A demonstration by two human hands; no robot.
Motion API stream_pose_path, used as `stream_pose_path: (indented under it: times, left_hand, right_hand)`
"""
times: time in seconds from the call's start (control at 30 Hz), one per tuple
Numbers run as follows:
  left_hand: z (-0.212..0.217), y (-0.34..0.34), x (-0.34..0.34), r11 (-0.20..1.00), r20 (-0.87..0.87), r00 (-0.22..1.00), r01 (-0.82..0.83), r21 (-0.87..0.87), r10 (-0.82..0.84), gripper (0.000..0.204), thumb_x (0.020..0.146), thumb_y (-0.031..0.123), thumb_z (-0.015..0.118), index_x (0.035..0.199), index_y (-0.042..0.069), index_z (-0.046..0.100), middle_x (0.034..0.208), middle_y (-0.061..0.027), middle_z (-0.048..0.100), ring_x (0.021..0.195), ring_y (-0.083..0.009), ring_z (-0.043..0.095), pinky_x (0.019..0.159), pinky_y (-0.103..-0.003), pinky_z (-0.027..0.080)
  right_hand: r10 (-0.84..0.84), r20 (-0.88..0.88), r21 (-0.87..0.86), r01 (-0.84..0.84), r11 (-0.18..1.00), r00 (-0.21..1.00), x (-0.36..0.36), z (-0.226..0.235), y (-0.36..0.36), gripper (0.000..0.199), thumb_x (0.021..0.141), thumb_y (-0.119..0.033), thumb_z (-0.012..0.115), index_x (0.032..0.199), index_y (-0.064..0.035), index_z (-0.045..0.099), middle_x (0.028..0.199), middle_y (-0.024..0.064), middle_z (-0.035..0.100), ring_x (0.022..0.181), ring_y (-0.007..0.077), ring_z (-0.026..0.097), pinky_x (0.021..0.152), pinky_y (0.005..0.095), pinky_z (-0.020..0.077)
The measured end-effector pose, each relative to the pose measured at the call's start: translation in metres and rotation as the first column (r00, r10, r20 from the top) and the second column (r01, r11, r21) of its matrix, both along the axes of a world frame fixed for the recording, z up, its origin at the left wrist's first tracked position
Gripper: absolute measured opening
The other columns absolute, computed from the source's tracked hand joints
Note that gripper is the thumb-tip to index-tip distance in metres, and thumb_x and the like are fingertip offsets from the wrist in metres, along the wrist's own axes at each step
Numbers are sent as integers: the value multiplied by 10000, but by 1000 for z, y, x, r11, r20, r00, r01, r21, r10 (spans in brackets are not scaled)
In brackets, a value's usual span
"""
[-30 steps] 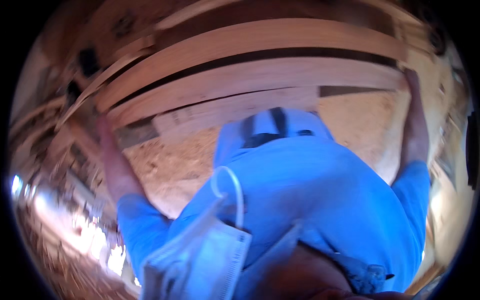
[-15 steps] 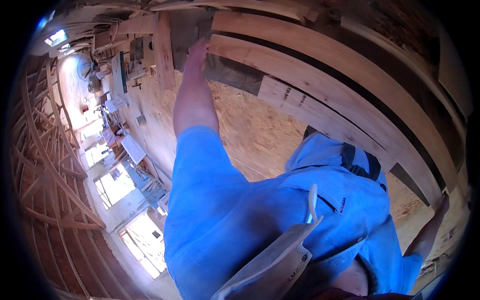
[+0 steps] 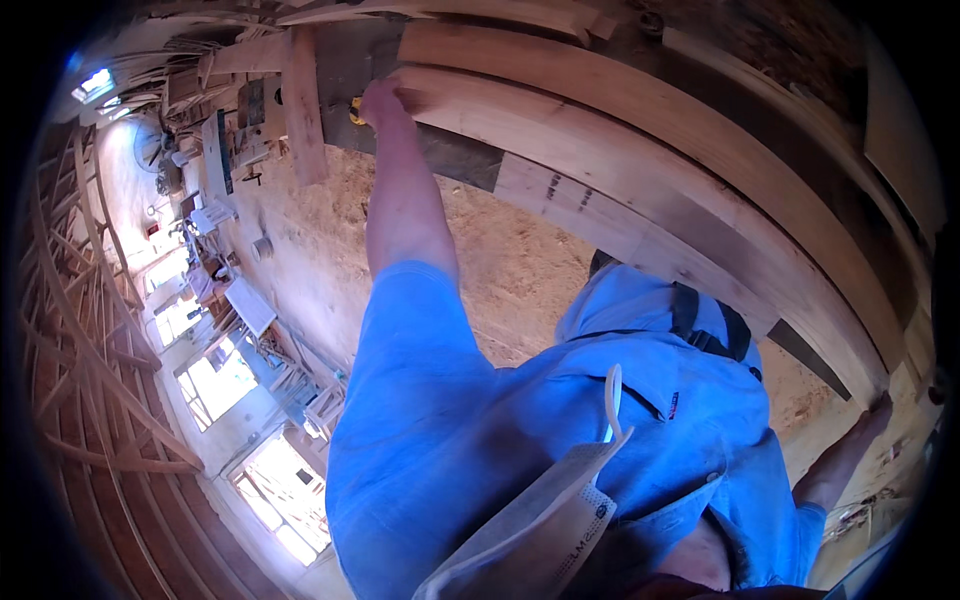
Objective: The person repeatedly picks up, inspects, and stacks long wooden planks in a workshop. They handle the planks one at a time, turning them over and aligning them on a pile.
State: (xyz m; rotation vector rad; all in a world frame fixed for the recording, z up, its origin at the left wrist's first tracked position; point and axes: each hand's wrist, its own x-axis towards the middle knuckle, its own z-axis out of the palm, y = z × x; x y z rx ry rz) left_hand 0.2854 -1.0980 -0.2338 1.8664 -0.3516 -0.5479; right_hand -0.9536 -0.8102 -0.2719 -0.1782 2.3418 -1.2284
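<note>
A long pale plank (image 3: 560,130) stretches in front of me from the upper left to the right. My left hand (image 3: 380,103) is closed round its left end. At the plank's other end, my right hand (image 3: 879,412) grips the edge, with its fingers partly hidden. A small yellow-and-black object (image 3: 356,110), perhaps a tape measure, shows beside my left hand. Closer to my body lies a second plank (image 3: 620,212) with dark printed marks. Along the far side of the held plank runs a third, broad plank (image 3: 640,105).
The planks lie over a dark grey surface (image 3: 455,158). Another board (image 3: 303,110) lies crosswise at the upper left. Sawdust covers the floor (image 3: 500,260). A fan, benches and bright windows (image 3: 215,380) line the left side. A face mask (image 3: 530,520) hangs before my blue shirt.
The held plank has shifted away from me, nearly closing the dark gap to the far plank. A gap has opened on its near side. The yellow object has come into view.
</note>
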Motion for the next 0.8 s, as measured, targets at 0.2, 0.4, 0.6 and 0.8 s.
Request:
stream_pose_path:
  times: [0.2,0.4,0.6,0.8]
  left_hand:
    - [-10,25,14,966,-196,980,-17,-258,-35,409,768,3,591,1177,4,598,905,-65,591,871,-176,597,756,-315,524]
    - [-21,31,36,983,44,983,176,50,-178,248,809,92,601,1049,27,605,849,-67,583,723,-164,574,638,-269,506]
    - [-18,8,59,975,-7,987,160,156,-161,225,942,188,508,1053,12,591,932,-112,599,797,-229,581,707,-361,512]
    - [3,-35,80,788,100,842,445,426,-530,270,938,206,517,1083,-5,604,967,-131,617,831,-241,593,742,-369,508]
  right_hand:
    - [-246,235,-343,317,884,940,8,10,22,360,961,-128,541,1256,78,566,1254,180,594,1157,295,572,1070,404,418]
    - [340,-40,-77,-342,936,939,17,-14,41,394,834,-21,565,1214,77,604,1149,113,641,1027,216,619,954,340,489]
    - [-147,214,-277,204,939,966,37,-11,15,56,881,-11,577,912,-47,608,799,56,596,715,181,566,713,302,528]
    - [311,-368,367,-171,914,876,59,89,-39,271,793,-205,709,962,6,733,894,51,680,811,152,606,724,308,476]
